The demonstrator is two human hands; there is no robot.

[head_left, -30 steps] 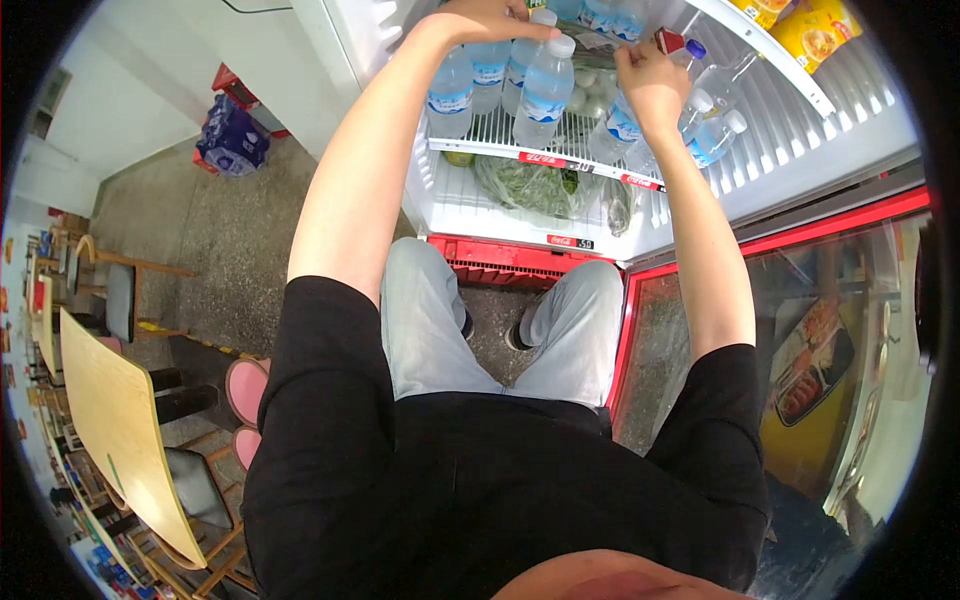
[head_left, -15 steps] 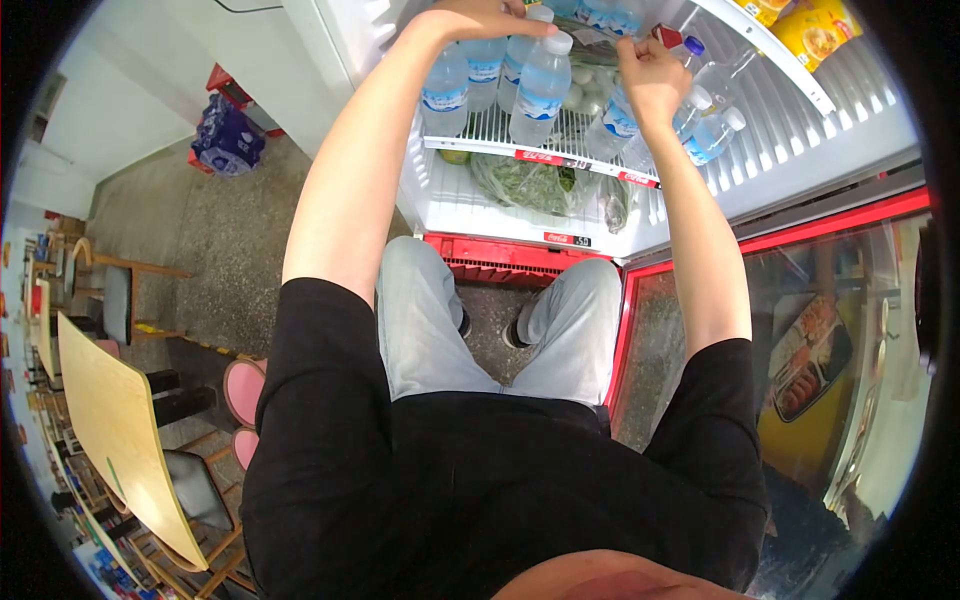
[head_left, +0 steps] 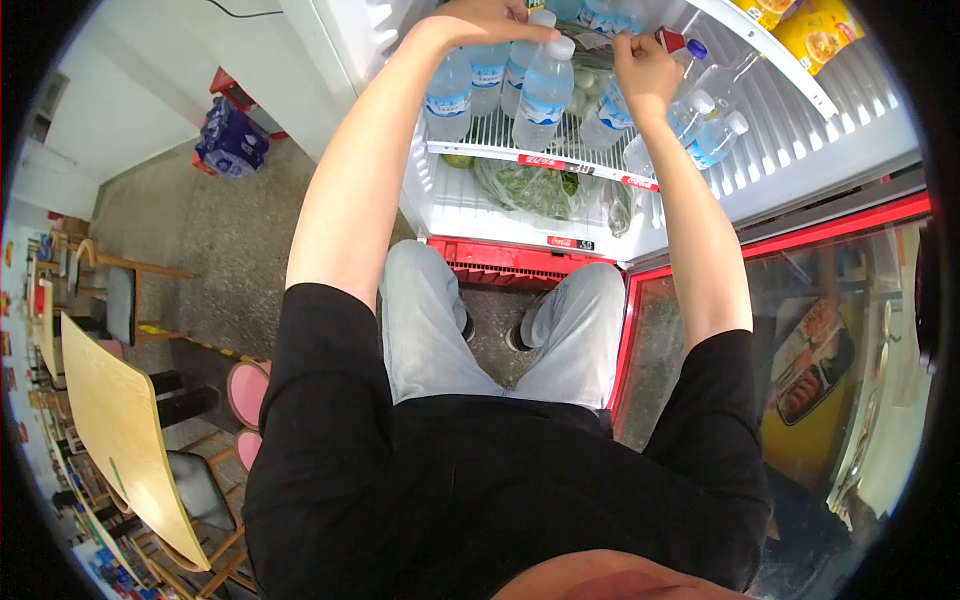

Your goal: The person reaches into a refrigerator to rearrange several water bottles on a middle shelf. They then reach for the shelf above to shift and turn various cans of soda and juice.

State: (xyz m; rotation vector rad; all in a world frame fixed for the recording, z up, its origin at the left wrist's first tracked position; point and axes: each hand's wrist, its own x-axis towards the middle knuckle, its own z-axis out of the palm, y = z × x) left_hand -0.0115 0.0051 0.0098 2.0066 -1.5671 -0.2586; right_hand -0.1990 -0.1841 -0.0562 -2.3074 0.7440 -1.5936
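On the upper fridge shelf, my left hand (head_left: 490,22) reaches over several water bottles, its thumb stretched out by the white cap of a front bottle (head_left: 545,95). Part of its fingers is cut off at the frame's top. A clear plastic bag (head_left: 592,82) with pale round things in it sits behind that bottle. My right hand (head_left: 645,75) is closed, its fingertips pinched at the bag's upper edge. Below this hand leans another water bottle (head_left: 607,118), with its cap hidden. A blue-capped bottle (head_left: 692,58) and more bottles stand to the right.
Bagged green vegetables (head_left: 535,187) lie on the lower shelf. Yellow packets (head_left: 818,38) rest on a rack at upper right. The red-framed glass door (head_left: 800,250) stands open at right. Left are a wooden table (head_left: 115,420), chairs and a purple-wrapped pack (head_left: 232,138).
The view has shifted slightly, with the fridge a little lower in the frame. The leaning bottle under my right hand sits slightly higher and more upright. Both hands stay in nearly the same places.
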